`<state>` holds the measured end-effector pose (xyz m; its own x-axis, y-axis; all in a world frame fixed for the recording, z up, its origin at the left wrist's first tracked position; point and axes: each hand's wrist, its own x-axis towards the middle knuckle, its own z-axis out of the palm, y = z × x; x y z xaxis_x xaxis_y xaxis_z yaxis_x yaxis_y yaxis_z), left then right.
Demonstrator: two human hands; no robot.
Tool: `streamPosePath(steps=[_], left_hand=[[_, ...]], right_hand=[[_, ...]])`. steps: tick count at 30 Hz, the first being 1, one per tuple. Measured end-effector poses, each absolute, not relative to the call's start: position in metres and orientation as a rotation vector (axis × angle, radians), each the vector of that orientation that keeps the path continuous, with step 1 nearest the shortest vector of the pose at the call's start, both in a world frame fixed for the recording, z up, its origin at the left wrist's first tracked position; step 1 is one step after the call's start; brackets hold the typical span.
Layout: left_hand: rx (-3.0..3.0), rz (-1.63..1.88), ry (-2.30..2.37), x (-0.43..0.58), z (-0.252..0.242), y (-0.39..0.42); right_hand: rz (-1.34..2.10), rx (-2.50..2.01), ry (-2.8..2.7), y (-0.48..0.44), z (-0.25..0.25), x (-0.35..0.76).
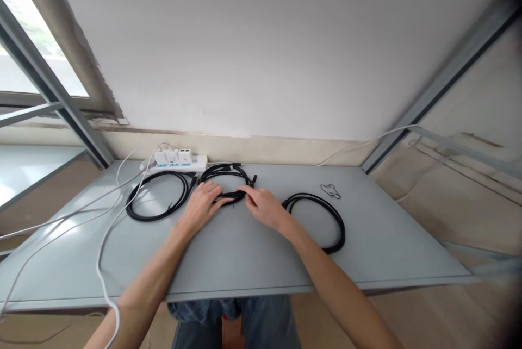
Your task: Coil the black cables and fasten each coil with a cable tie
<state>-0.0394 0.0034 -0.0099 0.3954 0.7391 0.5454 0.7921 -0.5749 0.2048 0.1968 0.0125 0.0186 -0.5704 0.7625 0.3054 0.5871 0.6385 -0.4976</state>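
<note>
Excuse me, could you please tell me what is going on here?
A person's bare left hand and bare right hand are both on the middle round coil of black cable, at its near side. A black cable loop lies to its left, another black loop to its right, on the grey tabletop.

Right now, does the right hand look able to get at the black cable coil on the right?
Probably yes: the right coil lies near the right hand, its outer curve uncovered. The hand would first have to leave the middle coil, and its forearm hides part from view.
</note>
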Motion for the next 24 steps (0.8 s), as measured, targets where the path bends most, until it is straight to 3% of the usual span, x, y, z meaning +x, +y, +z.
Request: streamPosePath(steps=[17,20,24], left_hand=[[-2.79,-0.894,-1.418,-0.034,0.001,0.001],[-2.73,-0.938,-1.414,-0.023,0.032,-0.004],[-2.766,-0.988,-1.243,0.003,0.112,-0.055]], right_hand=[[0.208,-1.08,-2.299,0.014,-0.01,0.179],[0.29,-1.124,-2.225,0.014,-0.013,0.177],[0.231,-1.15,-2.21,0.011,-0.022,0.176]])
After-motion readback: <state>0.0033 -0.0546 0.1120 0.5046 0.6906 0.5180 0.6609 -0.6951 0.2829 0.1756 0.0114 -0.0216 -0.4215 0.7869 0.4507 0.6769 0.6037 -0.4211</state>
